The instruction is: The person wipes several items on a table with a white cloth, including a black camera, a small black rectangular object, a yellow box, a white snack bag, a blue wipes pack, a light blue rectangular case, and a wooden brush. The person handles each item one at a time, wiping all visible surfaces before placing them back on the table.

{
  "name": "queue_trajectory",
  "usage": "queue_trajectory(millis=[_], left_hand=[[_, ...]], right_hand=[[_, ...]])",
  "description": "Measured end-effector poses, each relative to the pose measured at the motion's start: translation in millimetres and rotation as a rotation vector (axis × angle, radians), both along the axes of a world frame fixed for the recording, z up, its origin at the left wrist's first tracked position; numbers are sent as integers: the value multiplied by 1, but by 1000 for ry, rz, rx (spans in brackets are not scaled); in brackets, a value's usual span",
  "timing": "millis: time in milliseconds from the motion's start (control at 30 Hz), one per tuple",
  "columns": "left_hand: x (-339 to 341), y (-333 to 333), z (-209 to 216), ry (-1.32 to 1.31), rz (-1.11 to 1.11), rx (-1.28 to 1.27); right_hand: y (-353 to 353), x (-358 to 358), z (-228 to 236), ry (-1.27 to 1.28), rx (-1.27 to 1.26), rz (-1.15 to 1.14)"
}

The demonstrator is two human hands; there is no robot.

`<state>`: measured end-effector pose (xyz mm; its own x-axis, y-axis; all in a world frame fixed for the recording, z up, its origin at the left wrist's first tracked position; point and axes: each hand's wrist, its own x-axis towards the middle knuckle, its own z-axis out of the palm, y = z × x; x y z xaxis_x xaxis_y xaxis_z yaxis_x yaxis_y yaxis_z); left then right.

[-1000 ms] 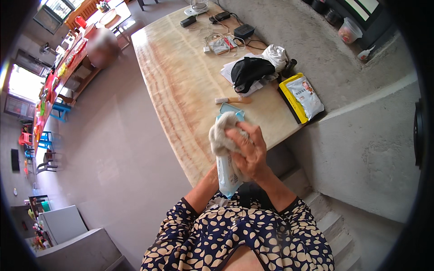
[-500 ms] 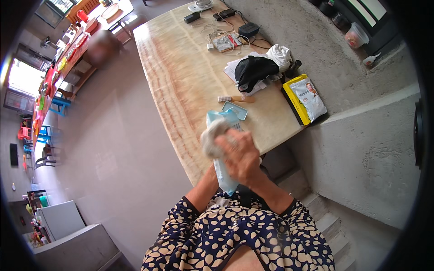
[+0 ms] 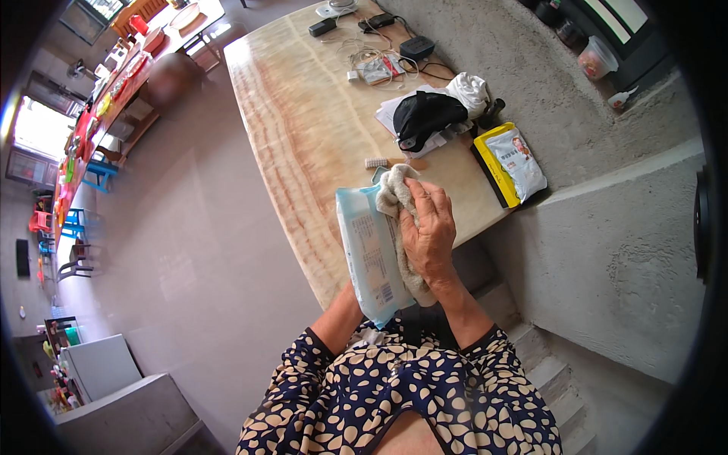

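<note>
1. On my feed I count one pale-blue soft pack [image 3: 370, 254] and one grey-beige cloth [image 3: 396, 189]; the pack stands tilted above the near end of the table [image 3: 303, 136], and the cloth lies along its right edge.
2. I see one right hand [image 3: 431, 235], back toward me, its forearm rising from the lower right. Its fingers are bent over the cloth, holding it against the pack.
3. I get one left forearm [image 3: 337, 318], angled up and inward from the lower left. The left hand is hidden behind the pack, so I cannot tell how its fingers stand.
4. Just beyond the cloth I count one wooden-handled brush [image 3: 398, 163] and one light-blue tray [image 3: 378, 174], mostly covered.
5. Further up, I count one black fabric item [image 3: 431, 117], one white bundle [image 3: 469, 92] touching it, and three black boxes [image 3: 416, 49] among cables.
6. Near the right edge, one white pouch [image 3: 523, 167] overlaps one yellow-and-black packet [image 3: 494, 171].
</note>
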<state>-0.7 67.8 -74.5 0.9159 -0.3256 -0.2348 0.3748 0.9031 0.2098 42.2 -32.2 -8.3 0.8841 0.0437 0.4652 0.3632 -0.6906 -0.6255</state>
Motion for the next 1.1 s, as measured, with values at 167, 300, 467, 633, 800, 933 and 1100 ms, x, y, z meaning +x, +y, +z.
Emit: queue_trajectory(millis=[167,300,467,633,800,933,1100], left_hand=[[8,-35,-56,-126,321,-104],[-1,-13,-87,-72,163,90],[-22,10,-24,74,-90,-62],[-19,15,-98,-299,60,508],[-12,-2,-41,30,-145,129],[-14,3,9,118,-91,-38],[-38,19,7,17,-150,306]], right_hand=[[3,-9,-9,39,33,157],[-4,-28,0,-37,34,496],[-13,-57,3,-108,90,716],[-16,-51,0,-151,78,529],[-32,-12,-18,-83,46,57],[-43,-8,-22,-38,64,-23],[-40,-33,9,-104,-137,216]])
